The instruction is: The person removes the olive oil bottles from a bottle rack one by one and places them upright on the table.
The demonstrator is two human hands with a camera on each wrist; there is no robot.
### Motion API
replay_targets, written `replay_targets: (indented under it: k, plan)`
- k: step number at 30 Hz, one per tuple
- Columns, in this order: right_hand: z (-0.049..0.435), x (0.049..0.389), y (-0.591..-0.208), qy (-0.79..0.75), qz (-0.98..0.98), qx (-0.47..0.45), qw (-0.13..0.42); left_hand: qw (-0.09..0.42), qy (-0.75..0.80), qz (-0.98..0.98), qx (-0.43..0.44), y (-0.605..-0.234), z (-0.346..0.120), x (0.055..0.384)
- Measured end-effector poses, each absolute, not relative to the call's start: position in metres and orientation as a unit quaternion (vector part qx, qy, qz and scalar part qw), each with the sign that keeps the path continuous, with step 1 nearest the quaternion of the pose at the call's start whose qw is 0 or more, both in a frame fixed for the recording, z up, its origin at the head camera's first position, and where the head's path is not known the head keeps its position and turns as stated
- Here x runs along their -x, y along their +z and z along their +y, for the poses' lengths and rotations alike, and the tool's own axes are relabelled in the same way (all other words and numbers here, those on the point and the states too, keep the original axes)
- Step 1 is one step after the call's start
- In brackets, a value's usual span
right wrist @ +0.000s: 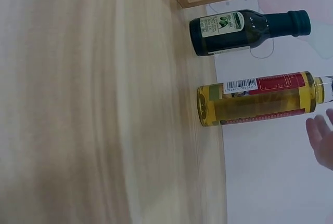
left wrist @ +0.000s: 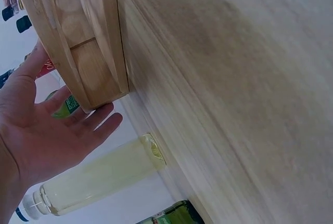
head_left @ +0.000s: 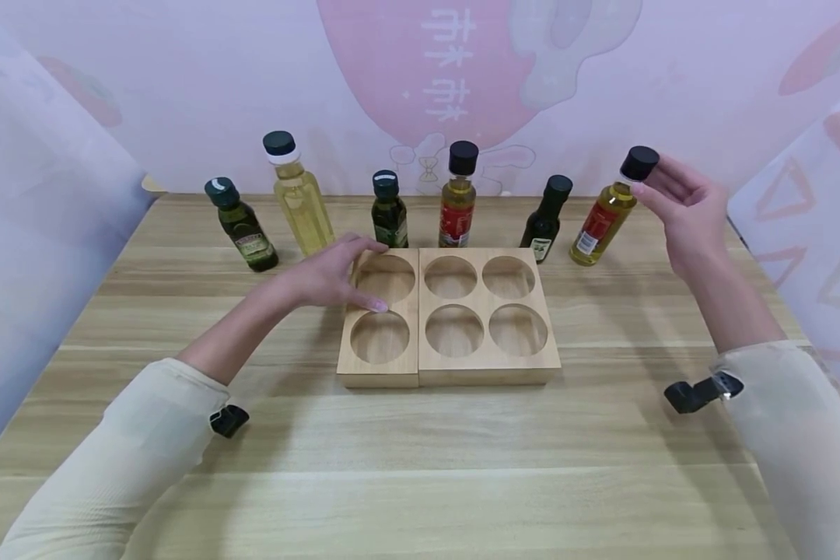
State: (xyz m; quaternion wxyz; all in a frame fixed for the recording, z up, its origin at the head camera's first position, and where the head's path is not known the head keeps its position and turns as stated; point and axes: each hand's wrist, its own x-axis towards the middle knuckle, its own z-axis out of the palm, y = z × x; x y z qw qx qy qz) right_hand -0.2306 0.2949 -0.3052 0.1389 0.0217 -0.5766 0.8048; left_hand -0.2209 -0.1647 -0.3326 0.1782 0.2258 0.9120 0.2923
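My left hand (head_left: 332, 272) rests on the left section of a light wooden holder (head_left: 380, 372) with round wells. Its thumb lies across the top between two wells, while the extended fingers reach the far left edge. In the left wrist view, the fingertips meet the holder's end (left wrist: 106, 102). At the right, my right hand (head_left: 693, 206) is at the neck of an upright oil bottle (head_left: 604, 214) with a red label and black cap. The thumb tip overlaps the neck; the other fingers extend behind the cap. In the right wrist view, the bottle (right wrist: 255, 99) stands on the table.
Along the table's back stand a dark green bottle (head_left: 546, 218), a red-labelled oil bottle (head_left: 457, 210), a small dark bottle (head_left: 390, 214), a tall pale-yellow oil bottle (head_left: 301, 202) and another small dark bottle (head_left: 245, 229). Behind them rises a printed pink sheet (head_left: 406, 70).
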Motion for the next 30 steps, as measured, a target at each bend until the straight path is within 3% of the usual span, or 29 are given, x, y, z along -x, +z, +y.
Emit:
replay_targets:
  k: [6,12,21,27,30]
  plan:
    - [0.300,0.210,-0.309,0.746,-0.646,0.058,0.149,0.173,0.291,0.909,-0.244,-0.336,-0.169,0.223]
    - [0.302,0.186,-0.314,0.695,-0.705,0.051,0.132,0.156,0.285,0.910,-0.259,-0.336,-0.172,0.219]
    - [0.299,0.163,-0.331,0.440,-0.895,-0.059,0.037,0.117,0.288,0.915,-0.259,-0.328,-0.185,0.204]
    - [0.295,0.158,-0.338,0.284,-0.938,-0.187,0.062,0.061,0.226,0.938,-0.257,-0.324,-0.201,0.184]
    - [0.296,0.155,-0.340,0.232,-0.949,-0.208,0.045,0.022,0.169,0.953,-0.251,-0.327,-0.209,0.173]
